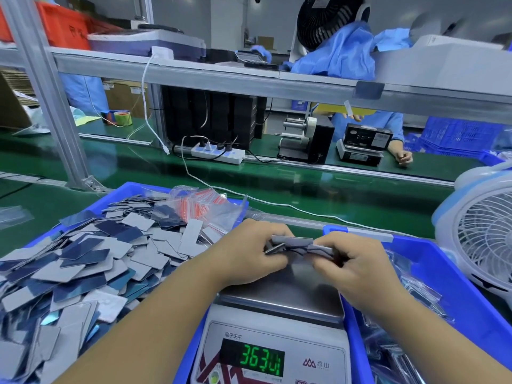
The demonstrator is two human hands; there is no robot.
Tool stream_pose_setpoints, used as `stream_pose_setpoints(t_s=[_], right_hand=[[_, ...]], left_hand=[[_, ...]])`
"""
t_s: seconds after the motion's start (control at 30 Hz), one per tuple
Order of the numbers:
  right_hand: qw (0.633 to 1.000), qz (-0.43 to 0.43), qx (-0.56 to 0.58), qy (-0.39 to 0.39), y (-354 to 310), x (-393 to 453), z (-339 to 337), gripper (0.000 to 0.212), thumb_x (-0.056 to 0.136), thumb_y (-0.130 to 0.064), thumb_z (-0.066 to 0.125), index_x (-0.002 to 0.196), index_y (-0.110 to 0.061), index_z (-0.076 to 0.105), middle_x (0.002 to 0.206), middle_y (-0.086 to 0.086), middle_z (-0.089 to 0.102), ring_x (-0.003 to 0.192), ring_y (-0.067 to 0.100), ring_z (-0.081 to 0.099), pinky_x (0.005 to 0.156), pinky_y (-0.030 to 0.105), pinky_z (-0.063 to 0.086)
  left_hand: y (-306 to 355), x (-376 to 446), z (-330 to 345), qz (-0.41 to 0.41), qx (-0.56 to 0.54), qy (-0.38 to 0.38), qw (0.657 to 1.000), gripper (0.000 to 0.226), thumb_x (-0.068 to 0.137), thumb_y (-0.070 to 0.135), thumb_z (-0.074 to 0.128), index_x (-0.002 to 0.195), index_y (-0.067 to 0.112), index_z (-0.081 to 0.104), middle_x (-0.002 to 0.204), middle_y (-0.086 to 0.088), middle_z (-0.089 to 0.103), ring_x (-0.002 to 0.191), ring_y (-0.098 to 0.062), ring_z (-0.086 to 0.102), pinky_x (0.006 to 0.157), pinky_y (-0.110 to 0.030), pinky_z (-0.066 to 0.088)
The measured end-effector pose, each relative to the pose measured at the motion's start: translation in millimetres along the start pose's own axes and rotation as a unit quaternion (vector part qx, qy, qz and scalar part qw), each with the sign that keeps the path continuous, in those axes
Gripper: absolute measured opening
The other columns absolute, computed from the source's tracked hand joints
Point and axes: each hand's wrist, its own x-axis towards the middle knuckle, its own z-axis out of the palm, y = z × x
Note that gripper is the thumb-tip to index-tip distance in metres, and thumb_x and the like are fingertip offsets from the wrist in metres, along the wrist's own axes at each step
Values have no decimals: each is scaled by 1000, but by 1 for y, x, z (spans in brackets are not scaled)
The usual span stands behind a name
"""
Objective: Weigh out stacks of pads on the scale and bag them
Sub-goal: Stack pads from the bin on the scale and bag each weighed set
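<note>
Head view: green conveyor bench, blue bin [116,200] heaped with loose pads at left. Left hand [249,253] and right hand [357,261], forearms converging, fingers curled, pinching a small stack of pads [299,245] above the scale [277,314] platform.

Below my fingers [279,261] I see the scale [277,328], its weighing plate brushed metal with a dull sheen, its body glossy white plastic. Left of them the pads [83,261] look matt grey or shiny blue. The bins [454,289] are smooth blue plastic, the worktop [133,167] glossy green.
</note>
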Motion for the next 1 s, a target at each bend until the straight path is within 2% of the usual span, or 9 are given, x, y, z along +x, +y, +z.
stream_pose_setpoints(t_s=[0.13, 0.23, 0.3, 0.4, 0.57, 0.67, 0.77, 0.87, 1.0], right_hand=[[998, 33, 61, 0, -1, 4, 1, 7, 81, -29, 72, 81, -36, 71, 70, -19, 66, 64, 4, 56, 59, 13, 41], [991, 90, 76, -59, 3, 4, 6, 25, 91, -27, 68, 74, -45, 65, 57, -18, 61, 55, 1, 52, 55, 12, 39], [985, 124, 89, -84, 5, 3, 10, 19, 93, -29, 64, 78, -40, 63, 50, -12, 58, 48, 3, 51, 53, 17, 42], [979, 149, 104, -88, 7, 3, 12, 8, 88, -35, 70, 89, -34, 62, 52, -15, 61, 45, 4, 53, 48, 12, 40], [965, 159, 173, -114, 8, 3, 8, 48, 60, -55, 81, 102, -42, 61, 94, -18, 68, 62, 8, 63, 58, 22, 51], [979, 132, 88, -127, 10, 0, 5, 51, 57, -62, 78, 103, -47, 62, 91, -13, 70, 74, 12, 66, 69, 31, 56], [987, 78, 37, -134, 6, 0, 6, 35, 69, -54, 74, 102, -51, 63, 85, -19, 70, 71, 8, 62, 68, 24, 52], [988, 39, 6, -146, 4, 1, 7, 32, 78, -36, 78, 98, -54, 61, 91, -31, 65, 81, -5, 60, 70, 8, 43], [990, 35, -20, -133, 3, 2, 7, 26, 82, -30, 78, 95, -47, 63, 93, -33, 62, 87, -8, 57, 72, 4, 37]], left_hand=[[1, 2, 1, -15, -68, 20, 997, 9, 85, 23, 64, 82, 15, 66, 72, -3, 60, 64, -13, 50, 60, -31, 41], [-3, 3, 0, -43, -62, -18, 997, 10, 86, 30, 71, 86, 20, 69, 75, 0, 64, 65, -7, 53, 61, -26, 43], [-5, 3, 1, -54, -45, -27, 997, 12, 83, 32, 76, 87, 23, 69, 77, 2, 65, 67, -7, 58, 63, -28, 46], [-6, 5, 2, -62, -27, -27, 997, 21, 79, 38, 79, 93, 26, 69, 92, 7, 62, 83, -8, 60, 73, -31, 51], [-3, 3, 1, -52, -6, -20, 998, 16, 79, 43, 78, 85, 33, 68, 86, 11, 61, 79, -4, 58, 65, -16, 43], [0, 2, 1, -56, -50, -15, 997, 14, 79, 34, 80, 87, 31, 70, 80, 14, 68, 70, -1, 60, 62, -15, 45], [2, 2, 1, -58, -58, -19, 996, 24, 78, 33, 81, 93, 34, 63, 81, 15, 69, 70, -2, 60, 63, -17, 47], [0, 0, -1, -80, -11, -53, 995, 38, 76, 39, 80, 101, 40, 51, 96, 15, 65, 88, -6, 61, 80, -28, 53], [-2, -2, -3, -92, -14, -78, 993, 42, 76, 41, 80, 103, 44, 49, 104, 17, 62, 97, -4, 60, 86, -32, 52]])
